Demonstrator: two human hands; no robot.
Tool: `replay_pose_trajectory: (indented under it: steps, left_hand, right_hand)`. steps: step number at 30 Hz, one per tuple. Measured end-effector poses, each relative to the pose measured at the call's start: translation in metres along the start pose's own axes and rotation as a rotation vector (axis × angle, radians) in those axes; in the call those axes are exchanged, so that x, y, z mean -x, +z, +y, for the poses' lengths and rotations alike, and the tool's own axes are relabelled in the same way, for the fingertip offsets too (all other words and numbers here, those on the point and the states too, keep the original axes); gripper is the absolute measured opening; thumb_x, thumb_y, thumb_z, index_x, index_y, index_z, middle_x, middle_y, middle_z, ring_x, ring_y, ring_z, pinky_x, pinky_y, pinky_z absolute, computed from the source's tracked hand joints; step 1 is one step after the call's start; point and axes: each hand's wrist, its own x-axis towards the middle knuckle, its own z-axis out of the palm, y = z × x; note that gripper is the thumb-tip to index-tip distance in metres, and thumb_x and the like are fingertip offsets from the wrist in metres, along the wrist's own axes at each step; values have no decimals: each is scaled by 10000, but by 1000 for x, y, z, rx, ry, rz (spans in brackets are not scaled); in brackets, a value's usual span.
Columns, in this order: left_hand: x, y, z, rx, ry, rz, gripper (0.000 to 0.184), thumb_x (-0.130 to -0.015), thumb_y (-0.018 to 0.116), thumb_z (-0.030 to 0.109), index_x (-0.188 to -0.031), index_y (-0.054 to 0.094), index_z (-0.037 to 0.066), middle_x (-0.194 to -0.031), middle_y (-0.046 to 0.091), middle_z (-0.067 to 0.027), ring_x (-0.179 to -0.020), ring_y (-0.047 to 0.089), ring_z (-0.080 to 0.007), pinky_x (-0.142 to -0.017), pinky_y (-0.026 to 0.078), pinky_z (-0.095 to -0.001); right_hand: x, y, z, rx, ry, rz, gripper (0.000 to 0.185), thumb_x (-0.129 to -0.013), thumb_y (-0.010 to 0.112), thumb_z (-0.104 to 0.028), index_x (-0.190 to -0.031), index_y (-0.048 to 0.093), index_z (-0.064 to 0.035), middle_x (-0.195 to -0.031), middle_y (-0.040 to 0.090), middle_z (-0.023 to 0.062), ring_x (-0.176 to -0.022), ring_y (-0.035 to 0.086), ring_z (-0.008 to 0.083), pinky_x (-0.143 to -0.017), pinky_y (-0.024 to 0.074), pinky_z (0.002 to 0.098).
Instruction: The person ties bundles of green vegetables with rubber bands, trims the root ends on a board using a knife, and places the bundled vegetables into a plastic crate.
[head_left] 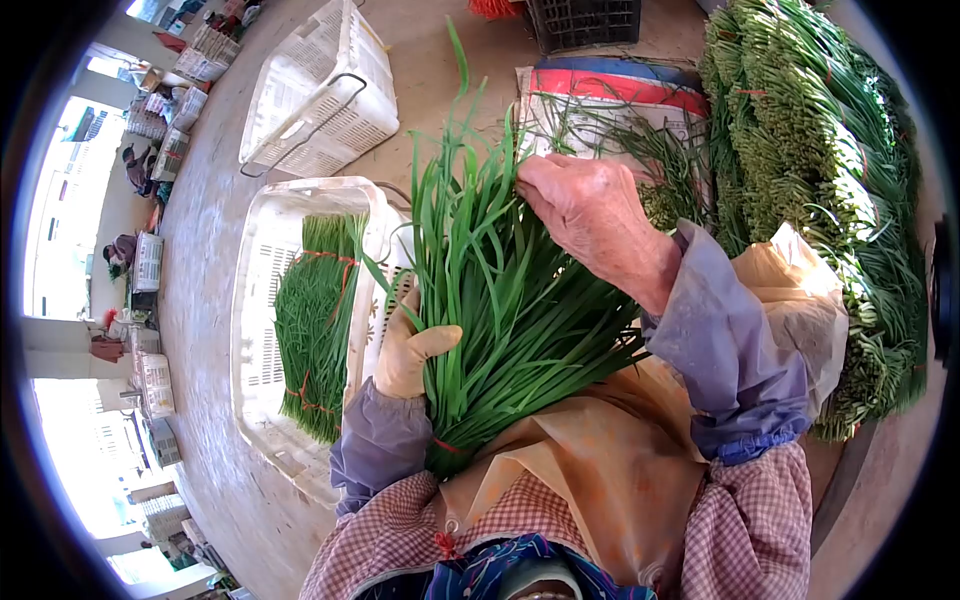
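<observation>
A large loose bunch of garlic chives (500, 300) lies across my lap, its long green leaves fanned upward. My left hand (408, 358), in a pale glove, grips the left side of the bunch with the thumb over the leaves; its other fingers are hidden behind them. My bare right hand (600, 215) is closed in a pinch at the bunch's upper right edge, on the leaves there. A red band (446, 446) shows around the bunch near its lower end. Beneath it, a tan apron (590, 440) covers my lap.
A white plastic crate (250, 390) at my left holds banded chives (318, 330). Another white crate (330, 95) stands beyond it, and a black crate (585, 25) is at the back. Loose leaves lie on a sack (540, 110). Stacked chive bundles (800, 130) line the right.
</observation>
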Motion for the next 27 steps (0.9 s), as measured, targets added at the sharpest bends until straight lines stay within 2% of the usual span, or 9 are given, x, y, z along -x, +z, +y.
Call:
replay_pose_trajectory:
  steps: [3,4,6,7,12,14,16,23,27]
  left_hand:
    - [1,7,4,22,-7,-27,710,-717,688,-38,-1385,448,-20,-1226,630,-155,-1060,655,-273,-916,541,-384]
    - [0,7,4,-9,-1,-1,704,-704,697,-17,-1367,461,-24,-1208,637,-156,-1037,663,-282,-900,551,-383]
    - [0,6,6,-1,13,13,708,-688,696,-10,-1359,469,-22,-1200,639,-158,-1030,665,-289,-892,556,-381]
    - [0,5,6,5,17,19,710,-680,696,-6,-1355,472,-22,-1196,640,-159,-1027,667,-292,-888,559,-381]
    - [-9,-7,-6,160,56,-13,759,-691,634,-18,-1414,405,7,-1250,598,-206,-1074,648,-357,-899,572,-467]
    - [-17,-32,-11,170,79,-158,761,-750,608,9,-1462,340,27,-1324,548,-249,-1114,626,-409,-909,569,-539]
    - [-17,-33,-10,217,27,-91,731,-744,632,21,-1429,377,-9,-1280,578,-245,-1041,663,-380,-860,595,-490]
    - [-23,-52,-15,309,-117,-113,702,-781,637,35,-1430,373,-17,-1274,588,-241,-1040,671,-369,-852,605,-474]
    - [-23,-55,-16,272,-89,-83,693,-799,651,64,-1432,377,-7,-1267,592,-230,-1067,663,-350,-884,590,-469]
  right_hand:
    - [4,0,11,-86,57,108,55,-851,618,7,-816,578,-10,-698,568,147,-604,606,280,-532,469,343]
    - [4,-2,27,-160,134,214,61,-871,599,15,-815,590,-9,-639,532,91,-568,573,154,-502,449,298]
    - [5,-23,48,-404,600,352,86,-935,588,-36,-904,665,-14,-662,556,-31,-553,504,52,-474,430,243]
    - [14,-27,69,-627,669,404,72,-901,589,-9,-860,645,9,-631,588,9,-524,497,51,-490,420,232]
    - [91,-59,104,-121,592,250,203,-894,632,-39,-1086,697,-52,-833,700,82,-785,630,92,-737,523,282]
    - [116,-83,108,-310,702,389,155,-926,625,-72,-1050,698,-14,-871,708,73,-767,624,91,-716,514,251]
    - [124,-100,92,-555,767,546,153,-976,589,-110,-977,691,3,-831,690,46,-724,611,92,-693,505,232]
    - [125,-95,58,-880,738,386,115,-978,546,-70,-979,646,-12,-867,669,38,-752,607,91,-686,501,229]
    - [138,-66,63,-653,681,244,137,-945,567,-48,-1055,630,5,-925,673,54,-845,637,121,-728,511,269]
